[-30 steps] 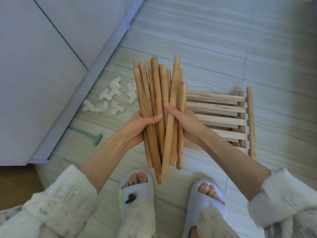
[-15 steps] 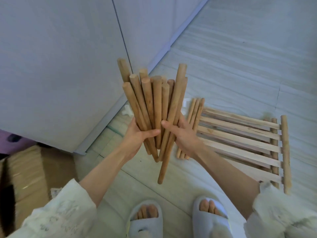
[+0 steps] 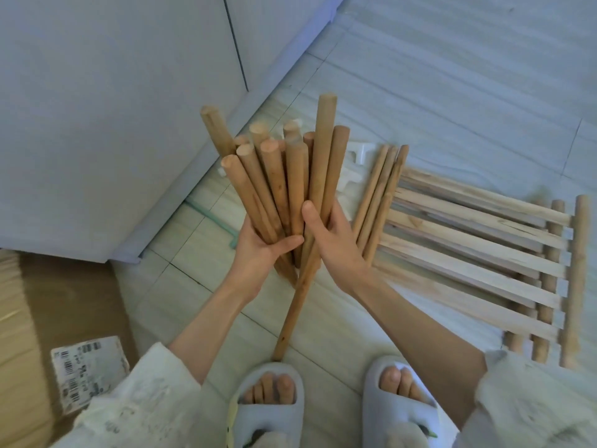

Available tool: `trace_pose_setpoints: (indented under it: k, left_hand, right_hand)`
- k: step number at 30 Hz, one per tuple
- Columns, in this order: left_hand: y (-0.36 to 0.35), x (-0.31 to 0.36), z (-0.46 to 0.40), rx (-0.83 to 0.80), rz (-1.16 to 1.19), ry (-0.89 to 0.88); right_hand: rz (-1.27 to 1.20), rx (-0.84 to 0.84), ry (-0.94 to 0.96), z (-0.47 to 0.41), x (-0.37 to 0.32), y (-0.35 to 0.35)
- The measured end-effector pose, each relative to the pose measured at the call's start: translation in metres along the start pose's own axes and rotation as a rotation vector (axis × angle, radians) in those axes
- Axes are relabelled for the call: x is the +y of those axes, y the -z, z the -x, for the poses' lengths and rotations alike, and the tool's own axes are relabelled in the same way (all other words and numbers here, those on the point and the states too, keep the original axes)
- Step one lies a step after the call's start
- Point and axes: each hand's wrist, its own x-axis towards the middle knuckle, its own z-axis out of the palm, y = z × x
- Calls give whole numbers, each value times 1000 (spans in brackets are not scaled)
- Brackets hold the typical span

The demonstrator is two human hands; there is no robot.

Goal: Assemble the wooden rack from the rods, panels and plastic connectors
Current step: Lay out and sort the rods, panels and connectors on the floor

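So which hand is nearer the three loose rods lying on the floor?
Right. The right hand sits just beside the three loose rods, on their left; the left hand is farther off, beyond the held rod bundle.

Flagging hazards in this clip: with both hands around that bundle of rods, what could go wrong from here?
One long rod hangs well below the bundle of rods, near the left slipper; it may slide out and hit the toes. The left hand and right hand grip only the lower part of the splayed bundle, so rods could spill onto the slatted panels.

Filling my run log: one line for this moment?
left hand: holds rods | right hand: holds rods | panels: on floor | stage: sorting
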Motion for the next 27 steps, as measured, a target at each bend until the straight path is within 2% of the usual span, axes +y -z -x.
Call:
trace_pose_setpoints:
  k: [7,15,22,27]
  left_hand:
    - [13,-12,31,-15,-29,15]
    - [22,-24,40,-14,10,64]
    - [14,7,13,27,12,-100]
    - [13,12,6,10,-109,-152]
  right_hand:
    - [-58,-58,-108,28,22,-10]
    - [85,-13,-135,31,36,-24]
    - [137,-33,100,0,-1,-25]
    - [162,-74,251,-2,-10,-17]
